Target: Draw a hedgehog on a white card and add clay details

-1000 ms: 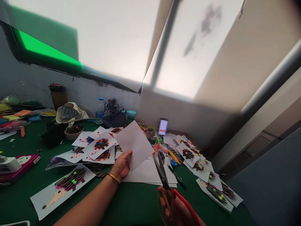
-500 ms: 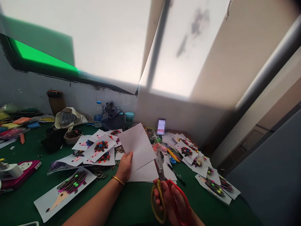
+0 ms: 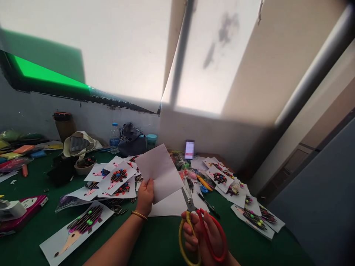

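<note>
My left hand [image 3: 145,195] grips a blank white sheet of paper [image 3: 162,170] by its lower left edge, thumb on top, and holds it tilted above the table. In my right hand [image 3: 203,232] are scissors [image 3: 189,202] with one yellow and one red handle loop. Their blades point up and stand slightly apart beside the sheet's right corner; I cannot tell whether they touch it. Under the held sheet, more white paper [image 3: 166,207] lies flat. A dark pen [image 3: 208,205] rests just right of the blades.
Hedgehog cards with spines of dark seeds lie in a left pile [image 3: 119,177], a right pile [image 3: 222,179] and singly at front left [image 3: 80,229]. Loose seeds [image 3: 119,210] are scattered nearby. At the back stand a water bottle [image 3: 114,138], a grey bag [image 3: 132,140] and a phone [image 3: 189,149].
The scissor handles have spread a little and the blades stand slightly wider apart. The held sheet has shifted slightly left. The camera view has moved a little.
</note>
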### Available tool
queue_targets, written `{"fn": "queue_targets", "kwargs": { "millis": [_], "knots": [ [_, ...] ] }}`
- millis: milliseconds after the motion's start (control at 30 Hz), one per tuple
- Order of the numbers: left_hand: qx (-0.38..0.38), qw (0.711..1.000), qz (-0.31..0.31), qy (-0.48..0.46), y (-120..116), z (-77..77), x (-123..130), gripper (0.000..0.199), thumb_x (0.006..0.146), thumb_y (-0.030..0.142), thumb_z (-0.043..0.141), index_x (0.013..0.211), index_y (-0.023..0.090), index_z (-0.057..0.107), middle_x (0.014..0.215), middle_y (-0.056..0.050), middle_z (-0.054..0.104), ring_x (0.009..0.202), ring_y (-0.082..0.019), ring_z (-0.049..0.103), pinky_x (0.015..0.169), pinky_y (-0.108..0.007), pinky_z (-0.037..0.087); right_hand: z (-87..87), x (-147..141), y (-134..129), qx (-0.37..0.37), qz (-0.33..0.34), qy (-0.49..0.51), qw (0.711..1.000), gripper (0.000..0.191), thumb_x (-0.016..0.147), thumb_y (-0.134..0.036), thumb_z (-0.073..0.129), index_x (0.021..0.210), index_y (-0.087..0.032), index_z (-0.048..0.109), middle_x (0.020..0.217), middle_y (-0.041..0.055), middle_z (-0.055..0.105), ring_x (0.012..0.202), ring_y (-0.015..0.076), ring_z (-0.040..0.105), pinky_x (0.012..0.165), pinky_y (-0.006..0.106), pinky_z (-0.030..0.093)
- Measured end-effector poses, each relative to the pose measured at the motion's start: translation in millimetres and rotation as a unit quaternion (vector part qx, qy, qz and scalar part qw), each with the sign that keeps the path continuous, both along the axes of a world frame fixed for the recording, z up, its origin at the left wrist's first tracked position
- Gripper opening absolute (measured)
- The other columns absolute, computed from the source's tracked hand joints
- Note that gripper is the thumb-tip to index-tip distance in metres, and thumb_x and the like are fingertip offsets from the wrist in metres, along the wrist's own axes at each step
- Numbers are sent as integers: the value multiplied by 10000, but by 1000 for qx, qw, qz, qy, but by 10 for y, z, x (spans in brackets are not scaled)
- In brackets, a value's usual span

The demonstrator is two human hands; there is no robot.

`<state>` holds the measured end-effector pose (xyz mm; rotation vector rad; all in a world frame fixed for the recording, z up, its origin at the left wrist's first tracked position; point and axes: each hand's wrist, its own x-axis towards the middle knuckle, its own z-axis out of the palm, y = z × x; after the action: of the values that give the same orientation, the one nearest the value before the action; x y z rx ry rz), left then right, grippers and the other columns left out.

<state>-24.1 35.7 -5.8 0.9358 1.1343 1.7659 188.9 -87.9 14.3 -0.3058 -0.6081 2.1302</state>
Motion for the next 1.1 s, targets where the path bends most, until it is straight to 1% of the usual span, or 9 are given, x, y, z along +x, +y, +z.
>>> {"fn": "queue_targets", "kwargs": {
  "millis": [100,200,367,467,600,700,900,1000,1100],
  "knots": [
    [-5,1000,-26,-4,-12,20,-5,538,788,573,622,1115,145,612,929,-76,688,790,-197,634,683,-302,521,-92,33,32,6,14,10,1000,571,829,-623,594,1089,-116,631,714,-17,536,473,43,323,465,199,243],
    [-10,999,-30,-5,-27,35,-16,497,797,562,619,1091,162,616,944,-67,687,821,-197,637,708,-302,519,-164,49,50,10,20,24,999,600,819,-662,589,1089,-127,635,686,-35,524,438,24,259,425,177,197],
    [-13,999,-30,-3,-33,33,-37,459,808,548,614,1100,194,611,1011,-59,680,910,-200,634,784,-310,511,-198,71,64,12,13,23,1000,599,815,-677,585,1080,-142,637,669,-48,518,416,9,212,409,161,164],
    [-12,999,-34,-4,-15,24,-48,463,807,547,616,1102,190,608,1018,-65,678,919,-207,635,789,-320,513,-184,89,70,14,24,15,1000,611,791,-689,603,1067,-145,635,659,-48,517,415,14,229,418,169,169],
    [-10,999,-51,-3,-2,20,-42,465,822,541,601,1123,187,594,1040,-77,683,920,-210,642,793,-326,515,-106,96,20,-13,9,-18,1000,662,743,-716,623,1067,-139,620,736,0,559,514,60,392,512,205,274],
    [-7,997,-78,4,-23,17,0,458,816,534,609,1112,185,601,1036,-83,698,897,-213,654,779,-323,520,-20,84,-23,-38,-1,-42,998,679,726,-744,605,1045,-145,605,795,31,569,602,102,450,581,241,313],
    [-7,994,-111,25,-92,14,111,466,805,541,621,1110,189,614,1038,-86,713,923,-231,660,758,-313,521,78,44,33,-34,-19,-36,999,689,710,-752,613,1060,-158,593,796,23,544,622,111,429,590,242,302],
    [-8,994,-105,24,-102,17,122,490,800,559,621,1114,184,608,1032,-92,713,915,-237,663,740,-313,523,58,27,59,-22,-33,-30,999,699,741,-780,551,1048,-154,600,778,19,530,585,96,393,562,233,282],
    [-10,995,-101,17,-103,20,117,513,794,578,617,1121,184,606,1040,-92,713,876,-226,666,729,-312,526,0,18,68,-17,-56,-31,998,708,758,-772,548,1058,-133,610,749,6,514,545,74,360,532,223,273]
  ]
}}
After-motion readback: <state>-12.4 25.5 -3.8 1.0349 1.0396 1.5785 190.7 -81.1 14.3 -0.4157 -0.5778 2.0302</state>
